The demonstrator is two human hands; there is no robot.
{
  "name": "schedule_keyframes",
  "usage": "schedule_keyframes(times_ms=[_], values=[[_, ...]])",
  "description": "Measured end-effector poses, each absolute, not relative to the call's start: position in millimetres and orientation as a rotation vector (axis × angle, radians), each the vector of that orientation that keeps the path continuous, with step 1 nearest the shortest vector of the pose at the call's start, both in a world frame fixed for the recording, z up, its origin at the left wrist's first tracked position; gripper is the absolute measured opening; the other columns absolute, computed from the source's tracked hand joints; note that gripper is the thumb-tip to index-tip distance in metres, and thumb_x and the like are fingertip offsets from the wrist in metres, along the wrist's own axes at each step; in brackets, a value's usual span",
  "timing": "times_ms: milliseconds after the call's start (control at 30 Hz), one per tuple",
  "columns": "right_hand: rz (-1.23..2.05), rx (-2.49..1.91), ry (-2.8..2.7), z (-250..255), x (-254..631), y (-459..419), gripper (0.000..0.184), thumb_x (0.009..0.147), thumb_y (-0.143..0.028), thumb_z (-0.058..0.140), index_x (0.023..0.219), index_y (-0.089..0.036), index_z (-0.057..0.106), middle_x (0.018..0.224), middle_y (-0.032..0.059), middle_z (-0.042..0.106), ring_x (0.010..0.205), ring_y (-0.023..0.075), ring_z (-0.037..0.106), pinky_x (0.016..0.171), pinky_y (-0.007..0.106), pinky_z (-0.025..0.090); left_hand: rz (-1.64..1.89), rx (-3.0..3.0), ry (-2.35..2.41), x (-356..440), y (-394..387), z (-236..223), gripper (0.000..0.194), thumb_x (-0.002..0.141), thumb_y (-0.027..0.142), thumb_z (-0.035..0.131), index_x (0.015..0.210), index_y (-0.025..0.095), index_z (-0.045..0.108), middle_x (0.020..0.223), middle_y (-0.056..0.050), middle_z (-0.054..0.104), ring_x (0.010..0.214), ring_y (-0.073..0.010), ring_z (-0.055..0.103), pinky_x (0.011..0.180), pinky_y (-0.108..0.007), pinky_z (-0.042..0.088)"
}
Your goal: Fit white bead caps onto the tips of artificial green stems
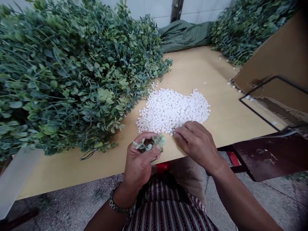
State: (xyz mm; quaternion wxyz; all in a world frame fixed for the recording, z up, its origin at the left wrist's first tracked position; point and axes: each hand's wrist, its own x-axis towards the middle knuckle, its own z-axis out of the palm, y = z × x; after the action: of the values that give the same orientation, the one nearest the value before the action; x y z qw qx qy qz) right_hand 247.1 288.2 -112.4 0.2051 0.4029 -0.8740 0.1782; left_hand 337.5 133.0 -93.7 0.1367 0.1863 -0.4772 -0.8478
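Note:
Pinched between the thumb and fingers of my left hand (pixel 141 160) is a small sprig of artificial leaves (pixel 158 140), pale green, held over the table's front edge. My right hand (pixel 198 144) touches the near edge of a heap of small white plastic pieces (pixel 174 109). Its thumb and fingertips are pressed together there, and whatever they grip is hidden. The heap spreads over the tabletop just beyond both hands. A large pile of artificial greenery (pixel 79 70) lies to the left of the heap.
More greenery (pixel 252 29) stands at the back right, beside a torn cardboard box (pixel 279 61) and a black wire frame (pixel 260 112). Dark green cloth (pixel 185 35) lies along the wall. The yellowish table (pixel 72 173) ends just before my lap. A dark red bench (pixel 271 157) is lower right.

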Motion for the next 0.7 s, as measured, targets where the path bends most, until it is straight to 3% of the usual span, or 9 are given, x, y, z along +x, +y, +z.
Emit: schedule_keyframes(times_ms=[133,300,700], values=[[0.641,1.137,-2.391,-114,247,284,0.016,0.085,-0.013,0.052,0.076,-0.015,0.065,0.069,0.0064,0.057,0.069,0.0184,0.051,0.065,0.032,0.043,-2.456,0.597,-1.376,336,133,-94,0.016,0.058,0.019,0.079,0.07,0.017,0.068,0.064,0.001,0.058,0.046,-0.005,0.042,0.038,-0.015,0.033],[1.173,1.111,-2.325,-114,244,287,0.01,0.084,-0.014,0.056,0.085,-0.017,0.065,0.073,0.0046,0.061,0.07,0.0162,0.056,0.063,0.03,0.045,-2.337,0.568,-1.517,334,132,-90,0.007,0.06,0.017,0.075,0.064,0.017,0.07,0.074,-0.002,0.062,0.051,-0.0056,0.044,0.036,-0.014,0.025],[2.322,1.0,-2.193,-102,257,275,0.006,0.08,-0.023,0.066,0.077,-0.019,0.067,0.066,-0.0007,0.058,0.061,0.0107,0.051,0.057,0.024,0.041,-2.29,0.436,-1.619,332,135,-98,0.006,0.068,0.019,0.07,0.066,0.016,0.066,0.074,-0.002,0.061,0.049,-0.0055,0.039,0.041,-0.019,0.028]])
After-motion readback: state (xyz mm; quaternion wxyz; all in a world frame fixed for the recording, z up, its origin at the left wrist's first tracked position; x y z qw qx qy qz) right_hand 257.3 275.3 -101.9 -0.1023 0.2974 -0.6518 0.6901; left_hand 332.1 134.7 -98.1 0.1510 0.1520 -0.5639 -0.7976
